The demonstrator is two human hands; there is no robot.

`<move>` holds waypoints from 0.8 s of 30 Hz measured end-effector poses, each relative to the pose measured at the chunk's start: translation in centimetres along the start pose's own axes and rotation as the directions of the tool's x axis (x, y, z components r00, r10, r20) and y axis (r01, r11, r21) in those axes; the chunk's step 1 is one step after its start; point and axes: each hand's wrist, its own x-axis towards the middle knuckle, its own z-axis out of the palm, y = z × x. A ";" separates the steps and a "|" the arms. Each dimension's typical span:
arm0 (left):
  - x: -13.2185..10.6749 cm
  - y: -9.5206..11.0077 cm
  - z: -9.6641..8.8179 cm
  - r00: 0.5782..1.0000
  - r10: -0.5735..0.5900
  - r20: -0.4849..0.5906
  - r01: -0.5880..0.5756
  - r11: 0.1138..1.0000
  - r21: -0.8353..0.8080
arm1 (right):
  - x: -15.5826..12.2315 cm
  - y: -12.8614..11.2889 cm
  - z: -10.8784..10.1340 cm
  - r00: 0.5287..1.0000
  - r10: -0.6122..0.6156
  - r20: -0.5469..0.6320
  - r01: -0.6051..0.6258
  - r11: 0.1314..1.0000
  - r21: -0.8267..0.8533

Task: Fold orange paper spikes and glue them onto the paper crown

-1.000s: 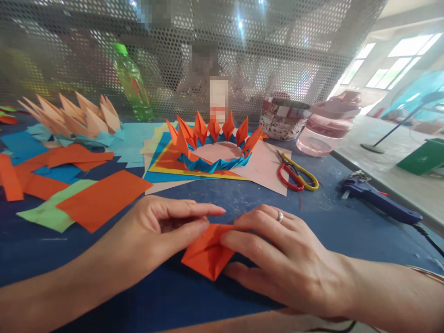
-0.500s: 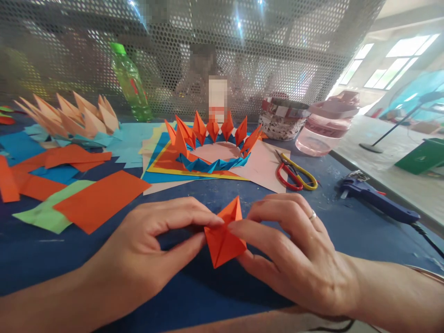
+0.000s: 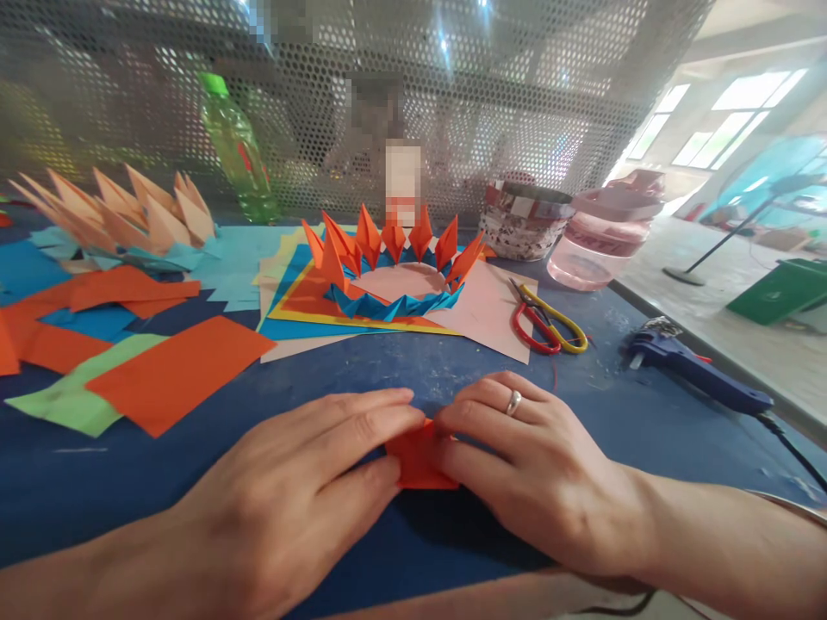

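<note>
Between my two hands is a small folded piece of orange paper, just above the blue table near its front edge. My left hand grips its left side, thumb below and fingers over the top. On the right side, my right hand, with a ring on one finger, pinches it; the fingertips cover part of the folds. Beyond the hands, a ring of folded paper with a blue base and orange points rests on stacked coloured sheets.
Orange paper rectangles and a green sheet lie left, before a peach-pointed paper ring. Scissors, a glue gun, a pink water jug and a patterned tub are right. A green bottle leans behind.
The orange paper was a pointed diamond shape and now shows as a low, flatter rectangle. My left hand has moved over it, and both hands have closed in around its upper edge.
</note>
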 end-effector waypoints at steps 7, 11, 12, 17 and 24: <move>0.1 -0.3 0.1 0.995 0.095 -0.035 -0.093 0.994 0.062 | 0.1 -0.2 -0.2 0.999 0.031 0.012 -0.032 0.997 0.077; 0.1 0.1 -0.1 0.986 0.160 -0.037 -0.156 0.983 0.097 | 0.0 -0.4 -0.2 1.000 0.016 -0.021 -0.016 0.999 0.038; 0.1 0.3 -0.2 0.986 0.162 -0.038 -0.157 0.982 0.106 | 0.0 -0.3 -0.2 1.000 0.009 -0.016 -0.009 0.999 0.035; 0.4 0.4 -0.1 0.986 0.158 -0.048 -0.151 0.982 0.116 | -0.1 -0.2 -0.2 0.999 0.027 0.028 -0.029 0.997 0.068; 0.5 0.1 0.2 0.997 0.051 -0.064 -0.050 0.999 0.018 | 0.1 0.0 -0.4 0.997 0.035 0.074 -0.044 0.990 0.131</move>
